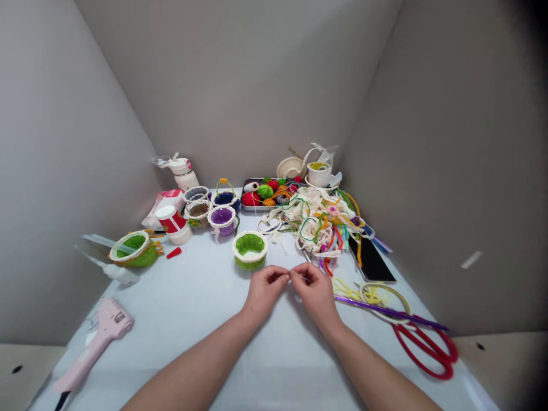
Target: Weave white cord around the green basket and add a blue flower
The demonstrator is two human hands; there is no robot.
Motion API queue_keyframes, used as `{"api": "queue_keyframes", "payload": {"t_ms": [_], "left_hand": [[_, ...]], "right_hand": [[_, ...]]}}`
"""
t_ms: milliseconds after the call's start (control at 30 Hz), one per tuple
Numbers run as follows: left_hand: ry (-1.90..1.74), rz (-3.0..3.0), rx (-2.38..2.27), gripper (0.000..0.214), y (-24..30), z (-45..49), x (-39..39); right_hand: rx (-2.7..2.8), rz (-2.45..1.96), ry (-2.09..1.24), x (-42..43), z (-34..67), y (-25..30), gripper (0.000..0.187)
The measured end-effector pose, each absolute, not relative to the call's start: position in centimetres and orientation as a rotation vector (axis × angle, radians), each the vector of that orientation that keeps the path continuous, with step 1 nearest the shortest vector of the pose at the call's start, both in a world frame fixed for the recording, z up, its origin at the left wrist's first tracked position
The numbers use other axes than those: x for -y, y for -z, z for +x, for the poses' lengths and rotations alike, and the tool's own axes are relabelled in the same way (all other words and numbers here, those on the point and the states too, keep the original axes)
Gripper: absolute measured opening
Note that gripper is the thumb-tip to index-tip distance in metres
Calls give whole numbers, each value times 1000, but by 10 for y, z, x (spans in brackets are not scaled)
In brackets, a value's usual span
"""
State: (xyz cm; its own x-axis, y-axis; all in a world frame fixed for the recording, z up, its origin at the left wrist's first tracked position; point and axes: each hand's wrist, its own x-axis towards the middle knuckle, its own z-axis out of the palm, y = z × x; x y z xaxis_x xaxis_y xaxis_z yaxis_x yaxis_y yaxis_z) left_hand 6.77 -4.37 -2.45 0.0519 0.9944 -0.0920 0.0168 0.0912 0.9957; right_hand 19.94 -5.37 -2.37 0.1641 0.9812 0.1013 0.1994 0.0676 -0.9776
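At the middle of the table my left hand [265, 290] and my right hand [314, 288] meet at the fingertips. Both are closed in a pinch. What lies between the fingers is too small to make out; a thin pale strand seems to show by the right fingers. Just beyond my left hand stands a small green basket [250, 260] with a white braided rim, upright and untouched. Past my right hand spreads a tangled heap of lace trim and colourful cords [321, 220].
To the left lie a pink glue gun [109, 325], a white glue bottle [122, 273] and another green basket [145, 257]. Small baskets, including a purple one [222, 220], stand behind. A yarn tray [261, 208] is at the back. Rightward are a phone [371, 260] and red-handled scissors [428, 349].
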Motion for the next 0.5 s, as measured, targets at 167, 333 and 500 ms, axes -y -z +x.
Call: {"api": "queue_keyframes", "payload": {"t_ms": [167,333,500], "left_hand": [[-1094,1169,-1233,13,23,68,44],[-1093,1175,-1232,13,23,68,44],[-1093,1181,-1235,12,23,68,44]], "right_hand": [[1253,-1360,-915,54,200,23,18],[1262,-1360,-913,53,199,24,18],[1255,-1359,-918,53,199,22,18]]}}
